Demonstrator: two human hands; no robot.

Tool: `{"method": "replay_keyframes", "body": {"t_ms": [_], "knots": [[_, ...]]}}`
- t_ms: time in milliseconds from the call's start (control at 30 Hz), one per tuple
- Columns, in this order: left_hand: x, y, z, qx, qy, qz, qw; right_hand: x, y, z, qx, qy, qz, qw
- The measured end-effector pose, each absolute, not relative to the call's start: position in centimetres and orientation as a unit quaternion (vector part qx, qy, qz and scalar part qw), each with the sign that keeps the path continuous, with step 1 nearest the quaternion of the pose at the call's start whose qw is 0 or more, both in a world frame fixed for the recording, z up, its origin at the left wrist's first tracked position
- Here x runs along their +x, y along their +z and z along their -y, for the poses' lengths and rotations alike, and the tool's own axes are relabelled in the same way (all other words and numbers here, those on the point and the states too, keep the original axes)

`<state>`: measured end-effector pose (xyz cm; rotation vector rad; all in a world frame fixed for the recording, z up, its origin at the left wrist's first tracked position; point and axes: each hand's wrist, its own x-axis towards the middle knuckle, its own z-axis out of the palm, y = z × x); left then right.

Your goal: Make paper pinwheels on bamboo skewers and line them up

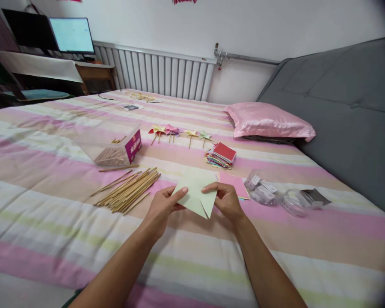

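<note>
A pale green sheet of paper (191,190) is held up between both hands above the bed, with a slit running in from its near corner. My left hand (163,206) pinches its left edge, thumb on top. On the other side, my right hand (227,200) grips the paper beside the slit with thumb and fingers. Behind that hand lie pink paper sheets (234,183). Left of my left hand is a spread of thin wooden sticks (131,190). Several finished paper pinwheels (171,129) on sticks lie farther back.
A clear plastic box (114,149) with more sticks stands at left. A stack of coloured paper (221,155) lies beyond my right hand. To the right are clear round containers (261,188) and a dark packet (316,197). A pink pillow (269,119) rests near the grey headboard (336,94).
</note>
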<state>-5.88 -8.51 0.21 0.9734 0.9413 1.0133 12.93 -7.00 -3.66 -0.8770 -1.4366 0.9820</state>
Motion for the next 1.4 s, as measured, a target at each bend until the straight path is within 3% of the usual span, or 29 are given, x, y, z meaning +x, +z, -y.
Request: {"method": "replay_keyframes", "body": {"t_ms": [700,1400], "knots": [[-6.1,-0.2,8.4,0.383,0.422,-0.475,0.671,13.6,-2.8,7.6,-0.359,0.508,0.678,0.393],[-5.7,-0.4,8.6,0.444,0.397,-0.439,0.673,12.6,-2.5,7.7,-0.412,0.503,0.637,0.415]]}}
